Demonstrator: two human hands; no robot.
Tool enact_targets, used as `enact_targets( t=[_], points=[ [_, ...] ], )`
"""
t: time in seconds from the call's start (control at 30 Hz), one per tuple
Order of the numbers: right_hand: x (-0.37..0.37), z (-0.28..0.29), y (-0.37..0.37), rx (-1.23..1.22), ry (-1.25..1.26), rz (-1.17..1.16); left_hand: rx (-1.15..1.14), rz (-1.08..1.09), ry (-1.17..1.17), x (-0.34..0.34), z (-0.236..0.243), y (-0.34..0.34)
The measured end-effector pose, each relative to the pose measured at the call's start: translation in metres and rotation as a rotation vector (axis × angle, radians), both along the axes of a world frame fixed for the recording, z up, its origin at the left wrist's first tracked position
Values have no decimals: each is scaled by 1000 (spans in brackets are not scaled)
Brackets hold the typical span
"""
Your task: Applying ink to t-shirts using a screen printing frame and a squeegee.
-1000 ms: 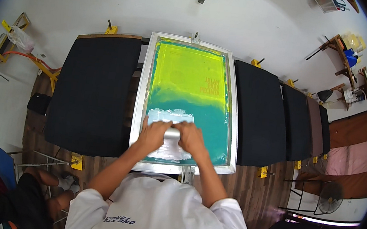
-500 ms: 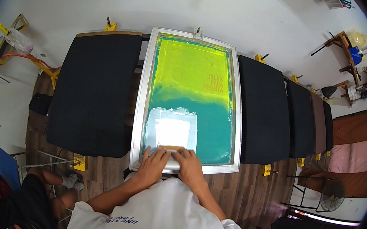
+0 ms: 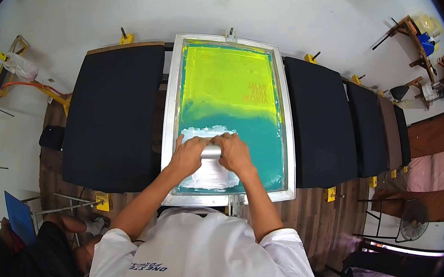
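A silver-grey screen-printing squeegee point(image 3: 211, 152) lies across the lower part of a screen. My left hand point(image 3: 188, 155) grips its left end and my right hand point(image 3: 233, 152) its right end, both with fingers curled over the top. Around the mesh runs an aluminium screen frame point(image 3: 172, 100). The mesh is yellow-green point(image 3: 223, 76) in its far half, with some lettering at the right, and teal point(image 3: 260, 159) in the near half. White ink point(image 3: 209, 174) covers a patch under and in front of the squeegee, with a ragged far edge beyond my fingers. The squeegee's blade is hidden.
Black-covered boards flank the frame, one at left point(image 3: 112, 115) and several at right point(image 3: 319, 122). Yellow clamps point(image 3: 126, 38) hold their ends. At lower left sits another person point(image 3: 39, 249) with a blue panel point(image 3: 20, 217). A fan point(image 3: 414, 220) stands at right.
Both hands have slid the squeegee away from me, from the near frame edge to the far part of the white patch. My arms are stretched further. The view has shifted slightly.
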State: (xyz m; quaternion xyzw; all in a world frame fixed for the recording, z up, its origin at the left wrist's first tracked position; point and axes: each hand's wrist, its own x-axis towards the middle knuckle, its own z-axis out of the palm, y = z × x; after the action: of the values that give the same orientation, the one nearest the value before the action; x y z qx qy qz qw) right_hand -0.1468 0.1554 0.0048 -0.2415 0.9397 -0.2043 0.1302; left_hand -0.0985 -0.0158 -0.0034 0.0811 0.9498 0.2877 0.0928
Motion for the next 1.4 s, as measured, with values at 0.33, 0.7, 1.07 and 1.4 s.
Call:
enact_targets(
  t=[0.33,0.7,1.07,1.4],
  points=[
    [123,12,31,-36,-92,-17,-55,-127,55,113,-5,24],
    [4,10,18,75,24,-13,62,-9,25,-3,-1,18],
    [100,14,37,-44,-99,-34,-14,-140,13,89,5,27],
    [-14,4,-23,51,5,102,34,18,-16,-10,16,-27]
  ],
)
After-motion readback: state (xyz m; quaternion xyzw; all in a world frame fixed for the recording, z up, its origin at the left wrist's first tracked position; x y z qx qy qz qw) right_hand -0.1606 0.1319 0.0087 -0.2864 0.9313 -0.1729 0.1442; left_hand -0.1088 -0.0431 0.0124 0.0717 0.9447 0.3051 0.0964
